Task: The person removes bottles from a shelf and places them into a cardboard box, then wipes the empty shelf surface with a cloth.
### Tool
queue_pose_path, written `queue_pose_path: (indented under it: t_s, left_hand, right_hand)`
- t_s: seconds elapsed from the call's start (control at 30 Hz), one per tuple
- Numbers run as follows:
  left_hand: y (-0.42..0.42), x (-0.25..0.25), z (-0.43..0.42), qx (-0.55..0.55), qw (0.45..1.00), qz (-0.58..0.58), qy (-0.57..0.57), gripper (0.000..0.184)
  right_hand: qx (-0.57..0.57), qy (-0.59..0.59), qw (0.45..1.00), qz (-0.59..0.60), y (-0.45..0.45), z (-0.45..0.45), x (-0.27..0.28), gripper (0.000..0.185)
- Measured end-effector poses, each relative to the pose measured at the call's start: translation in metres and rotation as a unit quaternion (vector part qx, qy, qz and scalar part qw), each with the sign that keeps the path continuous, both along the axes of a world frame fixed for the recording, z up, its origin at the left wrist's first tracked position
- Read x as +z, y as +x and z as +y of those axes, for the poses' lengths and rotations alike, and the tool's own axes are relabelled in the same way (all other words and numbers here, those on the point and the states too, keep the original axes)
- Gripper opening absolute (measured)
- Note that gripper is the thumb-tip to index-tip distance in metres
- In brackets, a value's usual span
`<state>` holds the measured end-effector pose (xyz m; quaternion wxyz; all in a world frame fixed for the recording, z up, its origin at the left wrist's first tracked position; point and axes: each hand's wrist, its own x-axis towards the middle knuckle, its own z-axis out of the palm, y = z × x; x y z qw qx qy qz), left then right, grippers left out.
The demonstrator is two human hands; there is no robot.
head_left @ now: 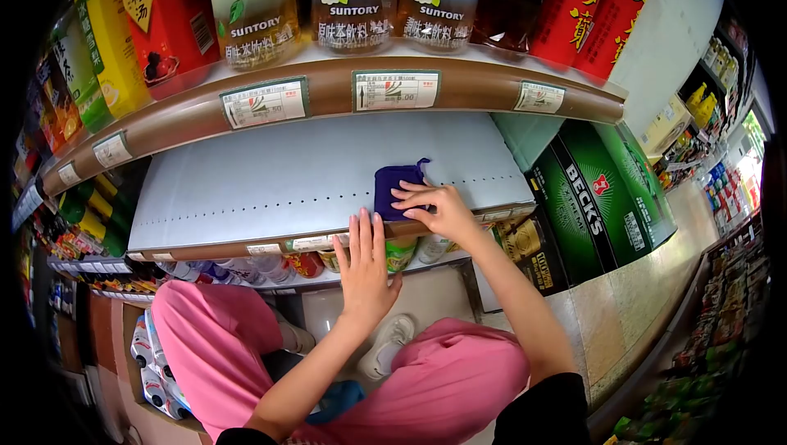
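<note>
A dark purple cloth pouch [397, 187], with a short cord at its upper right corner, lies flat near the front of a bare white shelf [279, 174]. My right hand [438, 209] is on the pouch's right side, its fingers bent and pressed onto the fabric. Just left of the pouch, my left hand [366, 269] rests against the shelf's front edge with its fingers stretched out. Its fingertips reach up beside the pouch's lower left corner.
Bottled tea drinks [354, 2] and red cans [574, 11] line the shelf above, behind a brown price rail [328, 88]. Green Beck's cartons [590, 199] stand at right. Lower bottles sit beneath the white shelf. A box of bottles [156, 363] is at left.
</note>
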<state>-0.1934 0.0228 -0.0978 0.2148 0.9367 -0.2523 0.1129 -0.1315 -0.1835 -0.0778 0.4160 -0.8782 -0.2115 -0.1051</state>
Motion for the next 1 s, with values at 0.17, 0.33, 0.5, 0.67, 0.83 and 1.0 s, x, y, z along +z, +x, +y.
queue_pose_path:
  t_s: [0.17, 0.33, 0.5, 0.67, 0.83, 1.0]
  left_hand:
    - [0.003, -0.003, -0.005, -0.032, 0.999, -0.003, 0.003, 0.115]
    - [0.004, -0.002, -0.020, -0.069, 0.998, 0.002, 0.002, 0.111]
    - [0.005, -0.006, -0.034, -0.092, 0.996, -0.001, 0.001, 0.110]
    - [0.007, -0.005, -0.040, -0.107, 0.994, -0.002, 0.014, 0.110]
    - [0.013, -0.004, -0.047, -0.133, 0.989, -0.005, 0.063, 0.108]
    - [0.014, -0.006, -0.048, -0.132, 0.987, -0.009, 0.092, 0.106]
  right_hand:
    - [-0.028, -0.020, 0.999, 0.004, -0.010, -0.030, 0.007, 0.030]
    - [-0.058, -0.001, 0.998, 0.006, -0.012, -0.034, 0.008, 0.030]
    - [-0.092, 0.017, 0.996, -0.006, 0.003, -0.033, -0.003, 0.031]
    - [-0.141, -0.004, 0.990, -0.023, 0.054, -0.035, -0.006, 0.030]
    - [-0.255, -0.067, 0.959, -0.104, 0.122, -0.032, -0.014, 0.018]
    - [-0.336, -0.062, 0.931, -0.132, 0.178, -0.027, -0.023, 0.014]
